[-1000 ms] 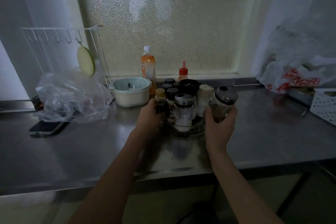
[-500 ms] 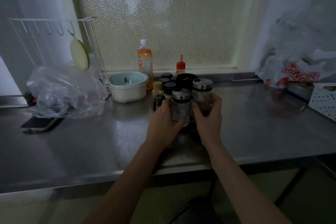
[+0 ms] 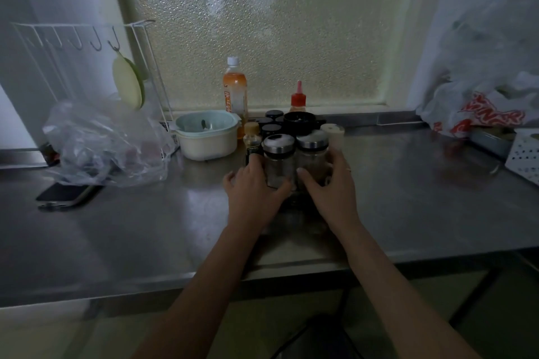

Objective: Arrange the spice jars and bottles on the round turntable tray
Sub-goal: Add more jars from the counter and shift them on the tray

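Note:
Two glass jars with silver lids stand side by side at the front of the cluster: the left glass jar [image 3: 278, 159] and the right glass jar [image 3: 312, 154]. My left hand [image 3: 253, 186] wraps the left jar. My right hand [image 3: 329, 186] wraps the right jar. Behind them stand several black-capped jars [image 3: 271, 128], a yellow-capped small bottle [image 3: 251, 137], a wide black lid [image 3: 299, 121] and a cream shaker [image 3: 332, 132]. The turntable tray [image 3: 294, 199] shows only as a dark sliver between my hands.
A pale bowl [image 3: 207, 137], an orange drink bottle [image 3: 234, 90] and a red-capped bottle [image 3: 298, 97] stand behind. A plastic bag [image 3: 102, 146] and a phone [image 3: 65, 194] lie left. A wire rack [image 3: 87, 46] is at back left, a white basket [image 3: 525, 154] and bags at right.
My right hand brought the lifted silver-lid jar down beside the other one. My left hand shifted from the small bottle to the left glass jar. Both hands now hold the jars.

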Demonstrator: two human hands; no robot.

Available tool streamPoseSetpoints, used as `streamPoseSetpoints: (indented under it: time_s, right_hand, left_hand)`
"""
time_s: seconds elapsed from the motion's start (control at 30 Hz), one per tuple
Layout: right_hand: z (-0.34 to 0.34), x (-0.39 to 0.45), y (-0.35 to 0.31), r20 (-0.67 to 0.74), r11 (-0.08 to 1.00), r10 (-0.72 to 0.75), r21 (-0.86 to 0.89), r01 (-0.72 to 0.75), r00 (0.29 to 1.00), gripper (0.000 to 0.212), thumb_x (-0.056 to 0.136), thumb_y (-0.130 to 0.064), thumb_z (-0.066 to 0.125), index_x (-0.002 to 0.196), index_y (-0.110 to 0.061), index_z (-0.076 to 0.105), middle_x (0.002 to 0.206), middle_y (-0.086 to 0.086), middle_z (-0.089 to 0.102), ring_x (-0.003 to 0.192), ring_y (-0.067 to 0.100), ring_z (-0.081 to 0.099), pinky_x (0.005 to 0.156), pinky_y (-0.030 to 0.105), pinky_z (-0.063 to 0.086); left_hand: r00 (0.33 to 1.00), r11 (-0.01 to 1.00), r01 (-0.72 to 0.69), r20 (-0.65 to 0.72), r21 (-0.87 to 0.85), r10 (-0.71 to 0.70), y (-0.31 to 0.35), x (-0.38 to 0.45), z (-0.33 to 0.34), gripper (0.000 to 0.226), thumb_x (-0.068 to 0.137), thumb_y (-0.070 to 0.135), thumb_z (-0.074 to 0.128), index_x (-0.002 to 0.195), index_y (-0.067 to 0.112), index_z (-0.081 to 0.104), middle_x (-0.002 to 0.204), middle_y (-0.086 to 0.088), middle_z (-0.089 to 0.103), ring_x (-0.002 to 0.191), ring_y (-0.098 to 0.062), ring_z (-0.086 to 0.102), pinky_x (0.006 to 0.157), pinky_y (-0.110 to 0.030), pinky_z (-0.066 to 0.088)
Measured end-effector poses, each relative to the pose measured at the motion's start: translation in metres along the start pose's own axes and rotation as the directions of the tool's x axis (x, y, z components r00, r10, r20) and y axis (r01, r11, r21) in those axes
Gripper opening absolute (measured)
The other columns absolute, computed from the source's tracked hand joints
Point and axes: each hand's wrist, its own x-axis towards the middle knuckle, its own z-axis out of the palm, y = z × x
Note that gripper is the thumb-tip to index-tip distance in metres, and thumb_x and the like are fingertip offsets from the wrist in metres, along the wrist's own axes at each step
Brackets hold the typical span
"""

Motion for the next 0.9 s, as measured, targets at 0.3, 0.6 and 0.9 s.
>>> streamPoseSetpoints:
  time_s: [0.3,0.6,0.9]
  right_hand:
    - [-0.002,-0.008,-0.011,-0.265,0.985,-0.173,-0.057,0.164,0.949,0.023,0.093,-0.027,0.046,0.107,-0.012,0.057,0.101,-0.004,0.055,0.093,0.007,0.051,0.082,0.025,0.045]
    - [-0.004,0.010,0.009,-0.131,0.979,0.202,0.062,-0.195,0.971,0.049,0.084,-0.043,0.054,0.128,-0.022,0.048,0.125,0.005,0.055,0.107,0.018,0.055,0.084,0.031,0.044]
    - [-0.004,0.008,0.011,-0.129,0.988,0.063,-0.133,-0.080,0.990,0.048,0.081,-0.045,0.065,0.117,-0.014,0.057,0.115,0.009,0.055,0.107,0.022,0.051,0.091,0.041,0.047]
  left_hand:
    - [0.996,0.958,0.084,0.042,-0.275,-0.075,-0.005,0.000,-0.001,0.062,0.077,0.035,0.066,0.129,0.014,0.039,0.129,-0.007,0.049,0.118,-0.023,0.048,0.099,-0.050,0.042]
    - [0.989,0.972,0.128,0.103,-0.198,-0.109,-0.003,-0.001,0.003,0.106,0.065,0.058,0.073,0.145,0.016,0.019,0.148,-0.006,0.034,0.135,-0.026,0.036,0.108,-0.053,0.034]
    - [0.980,0.973,0.157,0.145,-0.168,-0.133,-0.001,0.003,0.005,0.121,0.066,0.056,0.074,0.150,0.015,-0.002,0.155,-0.007,0.022,0.141,-0.025,0.026,0.113,-0.052,0.026]
